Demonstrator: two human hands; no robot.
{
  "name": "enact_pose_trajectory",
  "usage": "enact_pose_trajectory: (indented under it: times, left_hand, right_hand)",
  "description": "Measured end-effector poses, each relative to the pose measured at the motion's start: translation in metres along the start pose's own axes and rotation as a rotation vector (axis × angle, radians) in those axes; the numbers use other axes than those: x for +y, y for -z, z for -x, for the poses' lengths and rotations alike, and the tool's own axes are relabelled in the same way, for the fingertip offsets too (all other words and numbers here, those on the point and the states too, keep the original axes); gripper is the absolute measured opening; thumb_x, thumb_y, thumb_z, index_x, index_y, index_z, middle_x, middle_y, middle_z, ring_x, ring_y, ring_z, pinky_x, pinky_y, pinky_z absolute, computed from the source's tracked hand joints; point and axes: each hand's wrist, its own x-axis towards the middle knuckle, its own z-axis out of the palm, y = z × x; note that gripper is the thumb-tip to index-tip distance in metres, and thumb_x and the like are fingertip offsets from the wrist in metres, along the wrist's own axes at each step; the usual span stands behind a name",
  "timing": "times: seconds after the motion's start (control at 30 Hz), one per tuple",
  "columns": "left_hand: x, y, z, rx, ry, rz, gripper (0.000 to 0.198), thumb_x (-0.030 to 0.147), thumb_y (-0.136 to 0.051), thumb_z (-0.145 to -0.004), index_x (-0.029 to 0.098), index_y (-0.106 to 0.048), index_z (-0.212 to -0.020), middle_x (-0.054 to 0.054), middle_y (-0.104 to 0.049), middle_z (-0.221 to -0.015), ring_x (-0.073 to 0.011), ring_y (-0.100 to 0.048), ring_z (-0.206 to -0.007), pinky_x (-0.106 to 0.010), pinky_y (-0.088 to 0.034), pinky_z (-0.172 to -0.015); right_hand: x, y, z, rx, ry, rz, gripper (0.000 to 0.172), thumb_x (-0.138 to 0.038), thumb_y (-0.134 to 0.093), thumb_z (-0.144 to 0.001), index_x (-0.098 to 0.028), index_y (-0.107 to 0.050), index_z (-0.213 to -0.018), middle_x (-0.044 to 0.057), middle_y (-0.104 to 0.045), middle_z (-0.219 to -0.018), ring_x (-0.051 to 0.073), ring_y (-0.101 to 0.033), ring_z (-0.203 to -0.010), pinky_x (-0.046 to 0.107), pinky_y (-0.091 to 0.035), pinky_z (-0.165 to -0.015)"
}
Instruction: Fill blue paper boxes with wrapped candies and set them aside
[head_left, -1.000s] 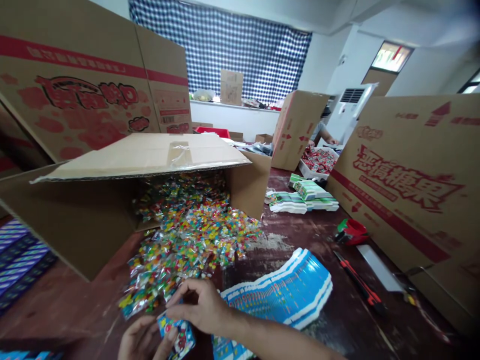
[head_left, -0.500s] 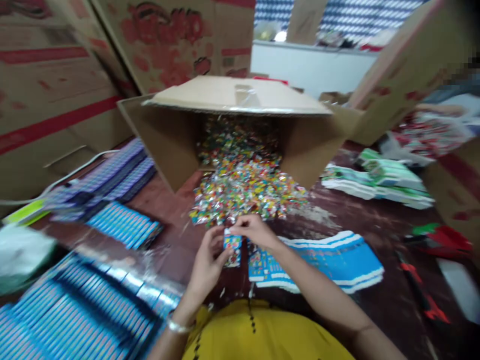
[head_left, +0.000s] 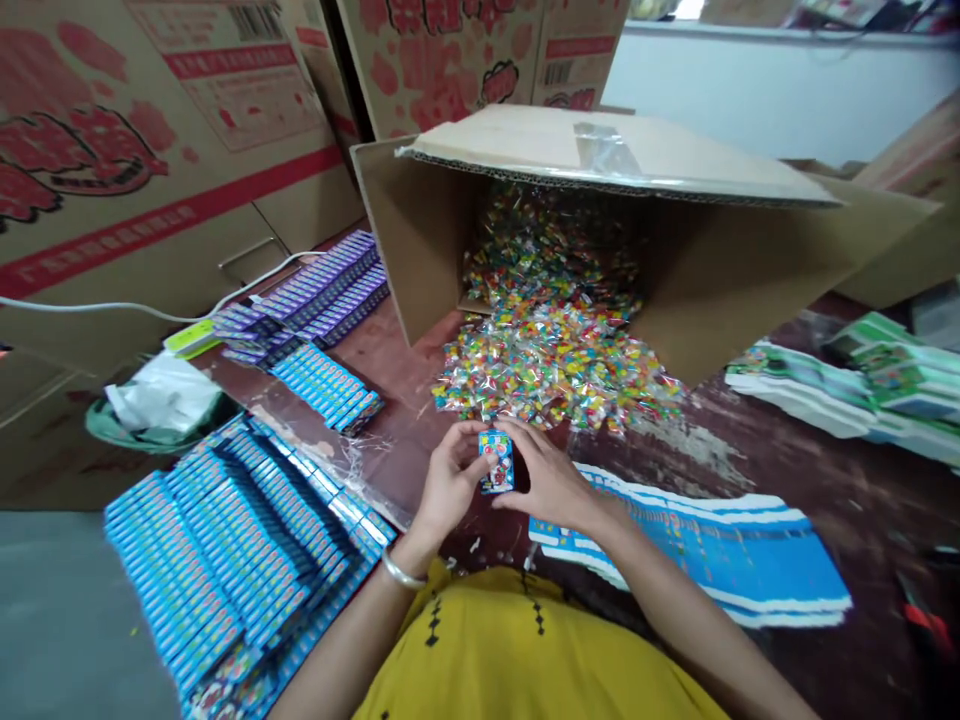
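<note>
A small blue printed carton point(head_left: 496, 474) is held upright between my two hands, just in front of the candy pile. My left hand point(head_left: 448, 482) pinches its left side, with the thumb across the front. Around its right side curls my right hand point(head_left: 553, 474), fingers at the top edge and thumb by the lower corner. Small clear packets of colourful candy point(head_left: 555, 365) spill from a cardboard box point(head_left: 697, 275) lying on its side. Beneath my right forearm, flattened blue cartons point(head_left: 735, 550) lie fanned out on the dark table.
Rows of blue boxes point(head_left: 217, 560) fill the lower left, with a smaller blue row point(head_left: 326, 388) and purple boxes point(head_left: 322, 290) behind. A bin with a white bag point(head_left: 161, 400) stands at left. Green-white cartons point(head_left: 817, 385) lie at right. Large cartons point(head_left: 172, 150) rise behind.
My right hand has gone from pinching the carton's top to curling around its right side. The carton's top looks closed now. The view has shifted, showing more of the left side.
</note>
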Motion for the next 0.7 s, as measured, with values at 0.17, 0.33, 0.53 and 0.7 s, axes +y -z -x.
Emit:
enact_pose_trajectory:
  times: [0.17,0.33,0.53,0.7]
  left_hand:
    - [-0.004,0.001,0.003,0.063,-0.036,0.000,0.041,0.029,-0.071,-0.078,0.020,-0.048,-0.111,-0.005,-0.065,-0.098,-0.0166,-0.064,-0.088,-0.029,-0.051,-0.080]
    - [0.002,0.042,0.004,0.174,-0.053,-0.432,0.024,0.038,-0.063,-0.083,0.017,-0.056,-0.092,-0.003,-0.062,-0.081,-0.0158,-0.060,-0.070,-0.029,-0.049,-0.067]
    - [0.018,0.120,-0.005,0.609,-0.270,-1.418,0.016,0.032,-0.060,-0.084,0.019,-0.065,-0.093,-0.011,-0.056,-0.096,-0.0297,-0.050,-0.098,-0.043,-0.043,-0.084]
    - [0.024,0.146,-0.020,0.664,-0.231,-1.597,0.025,0.032,-0.061,-0.083,0.018,-0.063,-0.103,-0.013,-0.054,-0.096,-0.0320,-0.048,-0.095,-0.043,-0.041,-0.082]
  right_hand:
    - [-0.001,-0.009,-0.005,0.084,0.104,0.143,0.078,-0.034,-0.074,-0.072,-0.023,-0.038,-0.140,0.011,-0.045,-0.142,0.027,-0.037,-0.136,0.046,-0.032,-0.114]
    - [-0.001,-0.021,-0.008,0.035,0.086,0.137,0.101,-0.040,-0.075,-0.072,-0.027,-0.015,-0.151,0.010,-0.029,-0.154,0.029,-0.026,-0.143,0.050,-0.031,-0.115]
    - [0.017,-0.012,0.000,0.136,-0.043,0.163,0.074,-0.036,-0.059,-0.086,-0.032,-0.022,-0.150,0.007,-0.038,-0.149,0.028,-0.039,-0.136,0.049,-0.040,-0.109]
    - [0.036,0.000,0.018,0.181,-0.182,0.130,0.067,-0.036,-0.058,-0.087,-0.032,-0.028,-0.147,0.008,-0.042,-0.145,0.028,-0.051,-0.125,0.045,-0.050,-0.098]
